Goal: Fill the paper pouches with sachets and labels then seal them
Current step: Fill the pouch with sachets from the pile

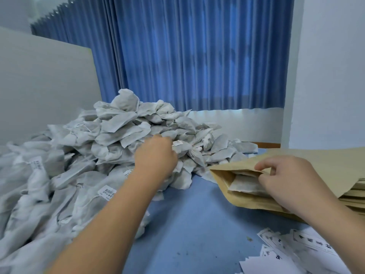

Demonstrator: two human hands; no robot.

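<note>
A big heap of grey-white sachets with small tags covers the left and middle of the blue table. My left hand reaches into the heap's right flank, fingers curled among the sachets; what it grips is hidden behind the hand. My right hand pinches the upper lip of a brown paper pouch, holding its mouth open toward the left. Sachets lie inside the pouch.
A stack of flat brown pouches lies at the right edge under the open one. White printed labels are scattered at the lower right. A white board stands at the left, blue curtains behind.
</note>
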